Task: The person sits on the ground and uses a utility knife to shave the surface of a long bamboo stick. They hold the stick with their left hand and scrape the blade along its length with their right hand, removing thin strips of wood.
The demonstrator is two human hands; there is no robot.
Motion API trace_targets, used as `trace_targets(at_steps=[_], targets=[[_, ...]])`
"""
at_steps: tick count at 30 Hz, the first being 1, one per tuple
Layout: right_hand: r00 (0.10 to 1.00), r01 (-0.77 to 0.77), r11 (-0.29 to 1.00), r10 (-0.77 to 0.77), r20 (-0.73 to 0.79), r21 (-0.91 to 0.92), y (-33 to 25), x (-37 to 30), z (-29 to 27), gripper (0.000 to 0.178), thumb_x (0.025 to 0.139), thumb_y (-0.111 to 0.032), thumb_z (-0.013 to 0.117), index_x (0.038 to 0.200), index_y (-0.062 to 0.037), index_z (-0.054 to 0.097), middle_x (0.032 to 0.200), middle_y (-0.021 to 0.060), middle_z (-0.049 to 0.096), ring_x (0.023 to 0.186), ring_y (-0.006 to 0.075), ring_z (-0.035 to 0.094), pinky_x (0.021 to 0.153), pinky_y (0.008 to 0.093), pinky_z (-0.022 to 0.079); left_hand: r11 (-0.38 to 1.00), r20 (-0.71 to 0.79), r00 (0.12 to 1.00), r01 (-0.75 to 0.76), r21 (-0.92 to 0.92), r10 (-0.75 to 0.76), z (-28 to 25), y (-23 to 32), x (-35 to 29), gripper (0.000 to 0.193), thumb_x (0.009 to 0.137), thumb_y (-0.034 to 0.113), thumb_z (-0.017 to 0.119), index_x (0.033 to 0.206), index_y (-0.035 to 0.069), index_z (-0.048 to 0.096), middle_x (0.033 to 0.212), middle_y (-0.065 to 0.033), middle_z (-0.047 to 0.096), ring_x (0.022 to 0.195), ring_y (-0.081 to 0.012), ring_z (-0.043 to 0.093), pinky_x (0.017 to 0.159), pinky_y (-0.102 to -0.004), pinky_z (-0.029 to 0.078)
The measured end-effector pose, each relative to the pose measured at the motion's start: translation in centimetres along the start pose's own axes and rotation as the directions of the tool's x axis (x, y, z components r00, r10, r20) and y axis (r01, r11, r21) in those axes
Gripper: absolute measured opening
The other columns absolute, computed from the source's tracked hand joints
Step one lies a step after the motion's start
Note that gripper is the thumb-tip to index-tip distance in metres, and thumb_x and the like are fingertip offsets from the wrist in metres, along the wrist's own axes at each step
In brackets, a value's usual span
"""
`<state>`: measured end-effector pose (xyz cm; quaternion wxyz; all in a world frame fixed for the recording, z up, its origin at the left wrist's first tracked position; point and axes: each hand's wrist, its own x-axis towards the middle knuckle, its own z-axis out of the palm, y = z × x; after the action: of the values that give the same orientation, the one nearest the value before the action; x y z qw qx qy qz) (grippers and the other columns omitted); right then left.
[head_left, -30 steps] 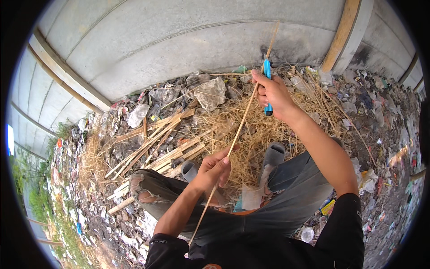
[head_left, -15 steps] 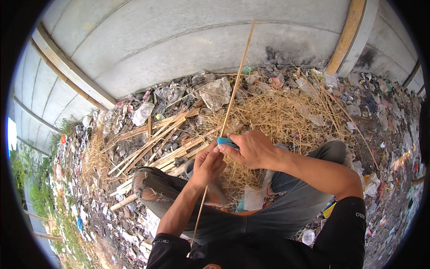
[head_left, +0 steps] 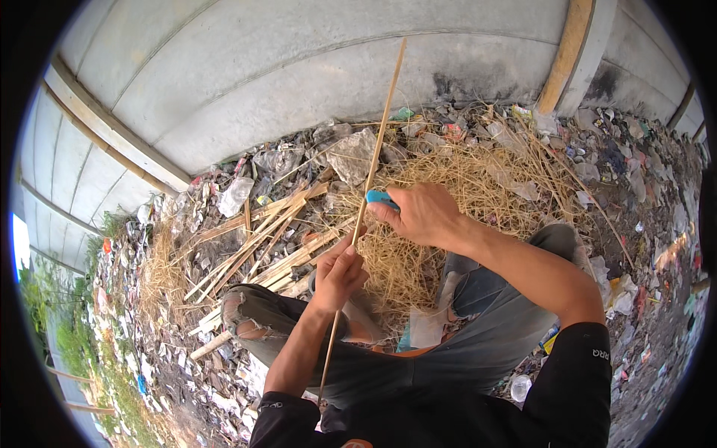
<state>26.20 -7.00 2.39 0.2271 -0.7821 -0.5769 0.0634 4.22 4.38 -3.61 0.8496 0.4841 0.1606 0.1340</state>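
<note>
A long, thin bamboo strip (head_left: 385,127) slants from near my lap up toward the wall. My left hand (head_left: 340,278) is closed around its lower middle, with the thumb along it. Farther up, my right hand (head_left: 424,213) grips a small blue tool (head_left: 382,199), its rounded end against or very close to the strip. The fist hides the rest of the tool, so I cannot make out its kind. A bed of straw-like shavings (head_left: 478,187) lies beyond and below my right hand.
Split bamboo pieces (head_left: 254,243) lie in a pile at the left, near my knee. A grey rock (head_left: 352,157) sits before the concrete wall (head_left: 299,67). Litter covers the ground around my crossed legs, with a clear plastic cup (head_left: 520,387) at the right.
My right hand has moved up along the strip with the blue tool, away from my left hand. The left hand still holds the strip, slightly lower. The view has shifted a little.
</note>
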Motion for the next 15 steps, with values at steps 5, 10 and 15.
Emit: trace_targets(at_steps=[5, 10, 15], targets=[[0.915, -0.322, 0.945, 0.328, -0.236, 0.063, 9.9, 4.7, -5.2, 0.071, 0.108, -0.062, 0.038, 0.076, -0.0043, 0.065, 0.057, 0.0104, 0.061, 0.05, 0.0282, 0.062, 0.052, 0.0451, 0.051, 0.991, 0.15, 0.989, -0.015, 0.132, -0.005, 0.0, -1.0, -1.0, 0.053, 0.111, 0.02, 0.049, 0.158, -0.002, 0.037, 0.063, 0.0074, 0.036, 0.051, -0.004, 0.034, 0.049, -0.0228, 0.029], [0.684, -0.554, 0.806, 0.584, -0.437, 0.209, 20.9, 3.8, -11.6, 0.077, 0.107, -0.062, 0.035, 0.074, 0.0003, 0.066, 0.067, 0.0167, 0.065, 0.065, 0.0337, 0.066, 0.065, 0.0511, 0.05, 0.974, 0.259, 0.965, -0.027, 0.225, -0.033, 0.5, -2.4, -1.4, 0.049, 0.111, 0.02, 0.05, 0.154, -0.003, 0.043, 0.056, 0.007, 0.032, 0.041, -0.0046, 0.027, 0.043, -0.0229, 0.026], [0.55, -0.436, 0.802, 0.597, -0.584, 0.409, 22.8, 2.7, -12.0, 0.071, 0.104, -0.063, 0.044, 0.085, 0.0004, 0.068, 0.064, 0.0106, 0.062, 0.058, 0.0262, 0.06, 0.057, 0.0453, 0.045, 0.979, 0.272, 0.962, -0.061, 0.194, 0.006, 1.1, -2.3, -1.1, 0.049, 0.111, 0.02, 0.05, 0.154, -0.001, 0.045, 0.054, 0.0056, 0.036, 0.04, -0.0048, 0.03, 0.042, -0.0236, 0.026]])
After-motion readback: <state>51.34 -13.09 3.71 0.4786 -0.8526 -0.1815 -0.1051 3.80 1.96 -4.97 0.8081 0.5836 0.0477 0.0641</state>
